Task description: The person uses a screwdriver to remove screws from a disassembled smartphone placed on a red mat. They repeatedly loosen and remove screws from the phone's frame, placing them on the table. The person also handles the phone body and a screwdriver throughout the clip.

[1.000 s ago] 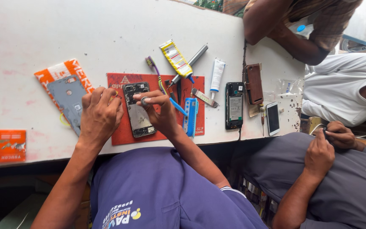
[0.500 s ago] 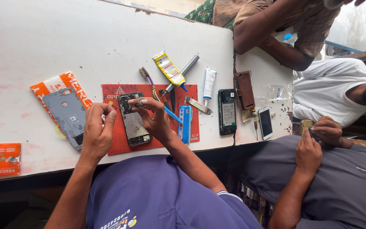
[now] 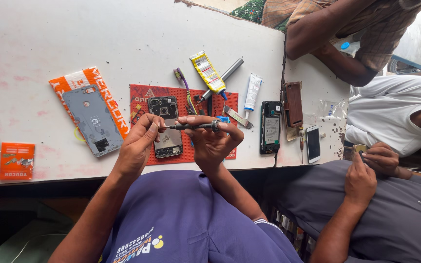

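An opened phone (image 3: pixel 166 127) lies with its insides showing on a red work mat (image 3: pixel 144 95). Just above it, both my hands hold a slim screwdriver (image 3: pixel 193 126) horizontally. My right hand (image 3: pixel 213 143) is closed around its handle end. The fingertips of my left hand (image 3: pixel 140 143) pinch its thin tip, and that hand covers the phone's left edge. A blue tool (image 3: pixel 224 119) on the mat is mostly hidden behind my right hand.
A grey phone back cover (image 3: pixel 92 119) rests on an orange packet (image 3: pixel 115 114). Yellow glue tube (image 3: pixel 208 73), white tube (image 3: pixel 252 92), metal rod (image 3: pixel 230 73), toothbrush (image 3: pixel 183 85), black phone (image 3: pixel 270 127), brown case (image 3: pixel 293 103), white phone (image 3: pixel 313 143). Other people sit at right and top.
My right hand has lifted the screwdriver off the phone and turned it sideways. My left hand left the phone's edge and took the tip. The view shifted slightly.
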